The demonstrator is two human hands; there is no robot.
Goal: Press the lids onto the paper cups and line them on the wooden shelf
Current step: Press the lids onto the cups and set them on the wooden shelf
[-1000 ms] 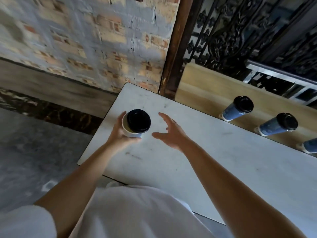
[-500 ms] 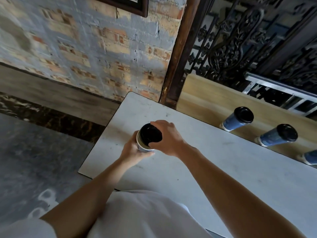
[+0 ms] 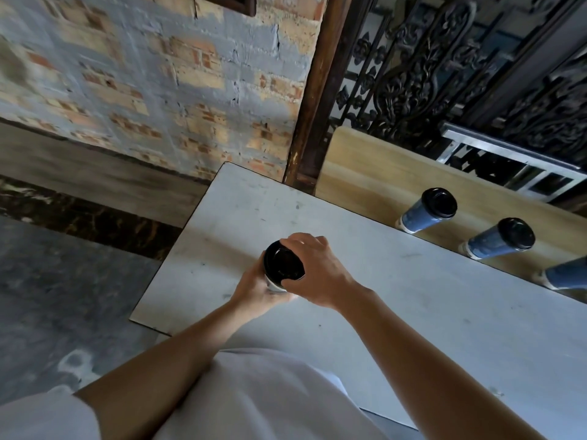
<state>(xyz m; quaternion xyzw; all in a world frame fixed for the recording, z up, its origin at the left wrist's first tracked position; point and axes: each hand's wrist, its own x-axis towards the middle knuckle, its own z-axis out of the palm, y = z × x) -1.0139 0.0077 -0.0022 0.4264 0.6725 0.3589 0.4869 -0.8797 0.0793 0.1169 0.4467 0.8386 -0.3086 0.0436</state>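
Above the table (image 3: 413, 312), cup (image 3: 273, 283) gripped, shelf cups (image 3: 425, 211) clear beyond.

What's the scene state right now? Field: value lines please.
left hand: wrapped around the white cup from below
right hand: fingers curled over the black lid, on the cup's top
surface below: white table
wooden shelf: holds three blue cups; two show black lids, third cut off at frame edge
nearest shelf cup
middle shelf cup
cut-off cup
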